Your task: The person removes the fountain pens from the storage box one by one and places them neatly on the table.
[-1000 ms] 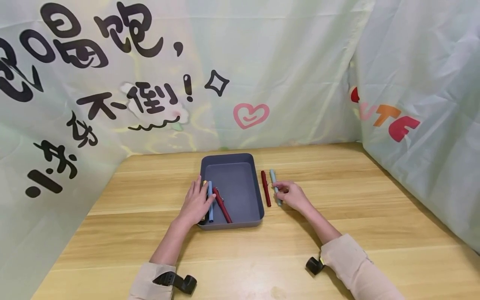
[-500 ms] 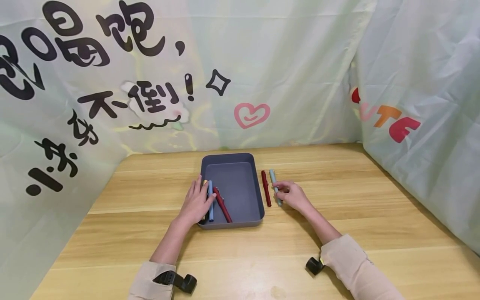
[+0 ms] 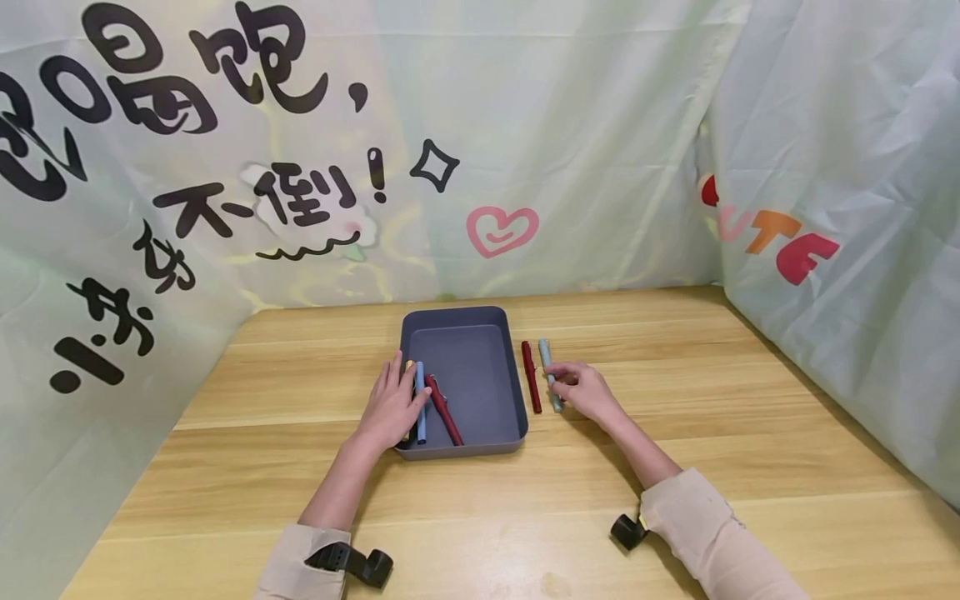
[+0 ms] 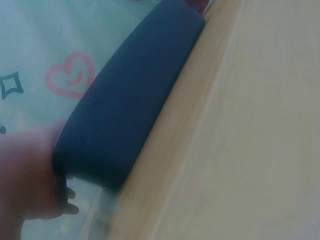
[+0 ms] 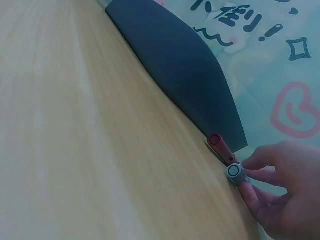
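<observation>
A dark grey tray (image 3: 459,321) sits on the wooden table. My left hand (image 3: 392,406) lies flat over its left rim (image 4: 125,100), fingers straight, touching a light blue pen (image 3: 420,402) inside; a dark red pen (image 3: 445,410) lies beside it in the tray. Right of the tray, on the table, lie a dark red pen (image 3: 531,377) and a grey-blue pen (image 3: 549,372). My right hand (image 3: 583,392) pinches the grey-blue pen (image 5: 235,173) with curled fingers; the red pen (image 5: 220,145) lies just beside it.
Printed fabric sheets wall in the table at the back, left and right. Bare wooden tabletop (image 3: 525,517) stretches in front of the tray and to both sides.
</observation>
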Demonstrator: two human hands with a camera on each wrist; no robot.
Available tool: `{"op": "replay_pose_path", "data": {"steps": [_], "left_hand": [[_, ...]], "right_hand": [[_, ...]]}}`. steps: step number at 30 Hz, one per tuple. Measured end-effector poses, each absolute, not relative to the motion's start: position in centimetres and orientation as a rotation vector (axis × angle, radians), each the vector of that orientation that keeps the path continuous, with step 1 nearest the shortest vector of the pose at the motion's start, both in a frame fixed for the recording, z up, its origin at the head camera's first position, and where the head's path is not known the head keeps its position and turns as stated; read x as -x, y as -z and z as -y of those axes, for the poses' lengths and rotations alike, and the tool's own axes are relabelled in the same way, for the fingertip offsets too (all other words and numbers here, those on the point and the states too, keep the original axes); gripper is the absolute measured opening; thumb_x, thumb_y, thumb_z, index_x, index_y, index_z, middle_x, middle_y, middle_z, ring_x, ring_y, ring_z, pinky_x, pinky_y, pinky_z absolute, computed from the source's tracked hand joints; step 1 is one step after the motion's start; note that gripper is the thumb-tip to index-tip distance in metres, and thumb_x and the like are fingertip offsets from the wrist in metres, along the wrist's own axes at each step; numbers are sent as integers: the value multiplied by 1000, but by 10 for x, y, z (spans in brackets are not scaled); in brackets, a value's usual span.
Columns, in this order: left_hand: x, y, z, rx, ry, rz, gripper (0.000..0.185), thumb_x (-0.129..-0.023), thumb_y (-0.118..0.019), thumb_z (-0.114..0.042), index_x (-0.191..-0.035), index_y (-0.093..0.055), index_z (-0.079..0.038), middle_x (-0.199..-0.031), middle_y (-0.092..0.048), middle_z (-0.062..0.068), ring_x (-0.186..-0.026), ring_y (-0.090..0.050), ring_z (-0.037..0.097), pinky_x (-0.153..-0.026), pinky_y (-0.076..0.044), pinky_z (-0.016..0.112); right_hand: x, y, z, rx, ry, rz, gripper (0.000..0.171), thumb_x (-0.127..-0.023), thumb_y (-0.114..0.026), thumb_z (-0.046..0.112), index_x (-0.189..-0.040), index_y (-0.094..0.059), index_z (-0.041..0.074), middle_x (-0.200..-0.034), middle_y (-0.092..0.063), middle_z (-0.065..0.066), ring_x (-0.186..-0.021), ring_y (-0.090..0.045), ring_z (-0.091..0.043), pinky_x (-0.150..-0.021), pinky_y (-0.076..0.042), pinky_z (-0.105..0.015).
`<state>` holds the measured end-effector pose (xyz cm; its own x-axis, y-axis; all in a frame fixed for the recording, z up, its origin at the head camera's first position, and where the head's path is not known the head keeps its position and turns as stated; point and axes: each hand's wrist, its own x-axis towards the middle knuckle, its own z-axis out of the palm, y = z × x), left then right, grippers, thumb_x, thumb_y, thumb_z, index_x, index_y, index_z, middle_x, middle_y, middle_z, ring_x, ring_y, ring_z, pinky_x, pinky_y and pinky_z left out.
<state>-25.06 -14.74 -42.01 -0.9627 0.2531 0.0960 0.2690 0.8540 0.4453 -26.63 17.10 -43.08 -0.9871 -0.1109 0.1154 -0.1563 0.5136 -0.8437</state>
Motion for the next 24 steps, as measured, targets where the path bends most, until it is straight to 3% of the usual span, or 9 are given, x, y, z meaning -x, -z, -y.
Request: {"op": "replay_pose_path", "data": {"steps": [14, 20, 24], "left_hand": [[252, 420, 148, 421, 728, 2989, 59, -98, -39, -37, -142, -29, 2, -151, 0, 19, -135, -3, 40, -105, -10, 54], [252, 419, 147, 415, 737, 2995, 59, -98, -39, -36, -142, -29, 2, -151, -1, 19, -135, -3, 40, -106, -10, 53], [251, 418, 147, 404, 746, 3003, 58, -98, -39, -36, -142, -29, 1, -151, -1, 19, -135, -2, 39, -106, -9, 52]], "right_hand": [[268, 420, -170, -175, -1557, 2621, 26, -87, -57, 5, -111, -63, -3, -102, -61, -17, -91, -60, -29, -69, -50, -31], [261, 400, -153, -282, -1525, 2591, 24, -86, -59, 3, -109, -63, -5, -105, -61, -19, -91, -57, -32, -73, -49, -38], [256, 388, -134, -370, -1528, 2606, 22, -85, -60, 1, -106, -64, -4, -102, -61, -17, -87, -57, -29, -70, -48, -35]]}}
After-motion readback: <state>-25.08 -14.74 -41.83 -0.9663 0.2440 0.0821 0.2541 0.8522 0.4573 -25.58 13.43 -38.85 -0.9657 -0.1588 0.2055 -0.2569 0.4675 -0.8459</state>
